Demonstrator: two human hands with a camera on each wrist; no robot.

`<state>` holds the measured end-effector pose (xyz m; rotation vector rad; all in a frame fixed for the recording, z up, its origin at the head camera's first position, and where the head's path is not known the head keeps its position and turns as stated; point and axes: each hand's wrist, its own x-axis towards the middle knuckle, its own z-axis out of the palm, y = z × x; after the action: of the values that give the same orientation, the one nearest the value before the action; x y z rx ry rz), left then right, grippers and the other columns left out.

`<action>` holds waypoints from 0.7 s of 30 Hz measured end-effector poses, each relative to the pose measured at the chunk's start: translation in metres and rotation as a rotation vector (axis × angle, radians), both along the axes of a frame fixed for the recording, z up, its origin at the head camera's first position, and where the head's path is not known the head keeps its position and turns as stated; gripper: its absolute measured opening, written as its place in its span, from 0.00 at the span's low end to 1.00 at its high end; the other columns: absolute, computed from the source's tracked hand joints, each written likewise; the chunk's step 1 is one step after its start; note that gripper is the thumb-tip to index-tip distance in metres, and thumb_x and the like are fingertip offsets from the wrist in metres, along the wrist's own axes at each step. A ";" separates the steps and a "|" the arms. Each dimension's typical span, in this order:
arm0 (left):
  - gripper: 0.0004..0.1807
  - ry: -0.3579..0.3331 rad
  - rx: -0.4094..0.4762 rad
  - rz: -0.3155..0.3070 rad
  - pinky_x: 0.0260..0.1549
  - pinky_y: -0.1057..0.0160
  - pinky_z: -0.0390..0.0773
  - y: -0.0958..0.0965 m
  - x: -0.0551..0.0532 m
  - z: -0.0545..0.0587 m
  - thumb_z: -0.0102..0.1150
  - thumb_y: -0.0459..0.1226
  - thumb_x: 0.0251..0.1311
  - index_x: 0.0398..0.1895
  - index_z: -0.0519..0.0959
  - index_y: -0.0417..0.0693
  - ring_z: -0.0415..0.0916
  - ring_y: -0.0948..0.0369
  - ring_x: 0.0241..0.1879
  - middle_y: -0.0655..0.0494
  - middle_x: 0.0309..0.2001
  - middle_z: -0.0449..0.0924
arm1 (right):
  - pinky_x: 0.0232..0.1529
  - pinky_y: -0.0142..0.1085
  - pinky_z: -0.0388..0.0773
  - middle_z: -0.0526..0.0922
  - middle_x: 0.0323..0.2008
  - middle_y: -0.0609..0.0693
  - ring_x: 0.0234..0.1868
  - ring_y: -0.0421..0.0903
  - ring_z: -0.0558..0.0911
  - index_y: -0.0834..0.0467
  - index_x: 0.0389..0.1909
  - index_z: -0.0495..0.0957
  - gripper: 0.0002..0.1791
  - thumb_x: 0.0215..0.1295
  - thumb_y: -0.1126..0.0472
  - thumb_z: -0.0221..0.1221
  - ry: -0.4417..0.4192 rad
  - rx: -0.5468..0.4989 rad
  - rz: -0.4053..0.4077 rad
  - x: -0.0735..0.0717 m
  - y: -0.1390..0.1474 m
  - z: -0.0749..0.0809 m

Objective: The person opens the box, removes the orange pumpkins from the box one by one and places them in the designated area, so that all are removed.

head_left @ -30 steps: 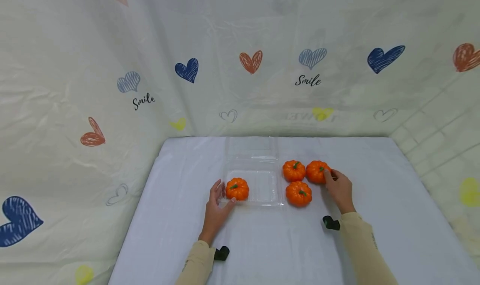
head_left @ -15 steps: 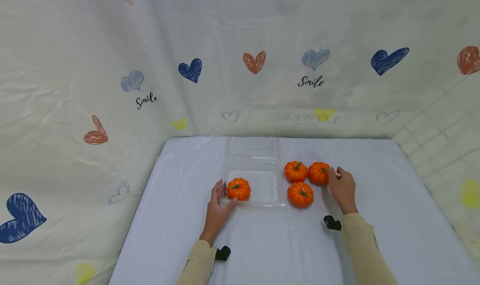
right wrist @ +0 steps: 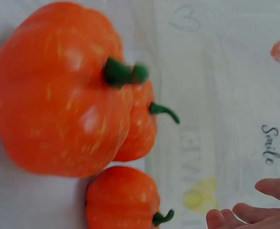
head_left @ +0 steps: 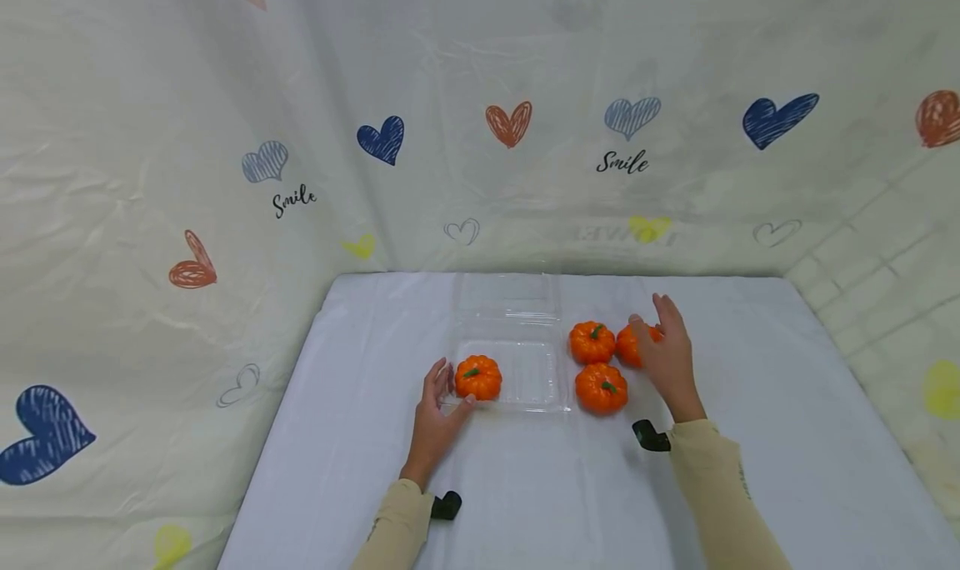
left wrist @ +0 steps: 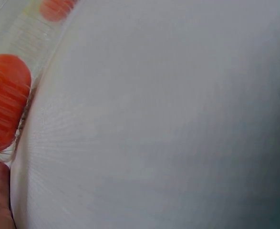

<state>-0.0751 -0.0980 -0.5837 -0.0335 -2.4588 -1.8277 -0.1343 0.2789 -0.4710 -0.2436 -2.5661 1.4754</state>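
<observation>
In the head view, a clear plastic clamshell container (head_left: 532,370) lies with its lid folded back, and an orange pumpkin (head_left: 478,378) with a green stem sits at its left side. My left hand (head_left: 433,424) rests against the container's front left corner, thumb at the front edge and fingers spread along the left side. Right of the container are a back pumpkin (head_left: 592,342), a front pumpkin (head_left: 602,389) and a right pumpkin (head_left: 628,349). My right hand (head_left: 670,362) hovers over the right pumpkin, hiding part of it. Its fingers (right wrist: 268,188) are extended, apart from the pumpkins in the right wrist view.
A white cloth covers the table (head_left: 540,487). Behind it hangs a pale sheet (head_left: 555,53) printed with hearts and words. A dark strap piece (head_left: 446,506) sticks out at the left sleeve, and a similar dark piece (head_left: 651,435) at the right.
My right hand has come off the right pumpkin's side, risen and shifted left over it, its fingers stretching out. My left hand and the pumpkins hold their places; the view shifted slightly.
</observation>
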 end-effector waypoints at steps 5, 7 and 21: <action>0.48 0.003 0.012 0.004 0.75 0.39 0.61 0.001 0.000 0.000 0.71 0.52 0.69 0.84 0.57 0.51 0.63 0.52 0.78 0.51 0.81 0.64 | 0.77 0.66 0.55 0.43 0.87 0.60 0.84 0.65 0.49 0.58 0.87 0.49 0.42 0.83 0.46 0.53 0.022 0.006 0.080 -0.001 -0.014 0.004; 0.48 0.003 0.015 0.010 0.75 0.39 0.62 0.002 0.000 -0.001 0.71 0.52 0.68 0.84 0.57 0.52 0.64 0.52 0.78 0.51 0.81 0.64 | 0.77 0.66 0.55 0.42 0.87 0.58 0.84 0.64 0.48 0.57 0.87 0.49 0.42 0.83 0.46 0.54 0.023 0.012 0.113 -0.001 -0.018 0.005; 0.48 0.009 0.010 0.007 0.75 0.39 0.62 0.001 0.001 0.001 0.70 0.53 0.69 0.84 0.57 0.52 0.64 0.52 0.78 0.51 0.81 0.64 | 0.78 0.66 0.55 0.42 0.87 0.53 0.82 0.65 0.55 0.50 0.88 0.47 0.47 0.79 0.47 0.61 -0.003 -0.074 0.274 -0.002 -0.061 0.003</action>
<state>-0.0743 -0.0973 -0.5828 -0.0321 -2.4406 -1.8325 -0.1359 0.2177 -0.4682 0.1030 -2.6339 1.6612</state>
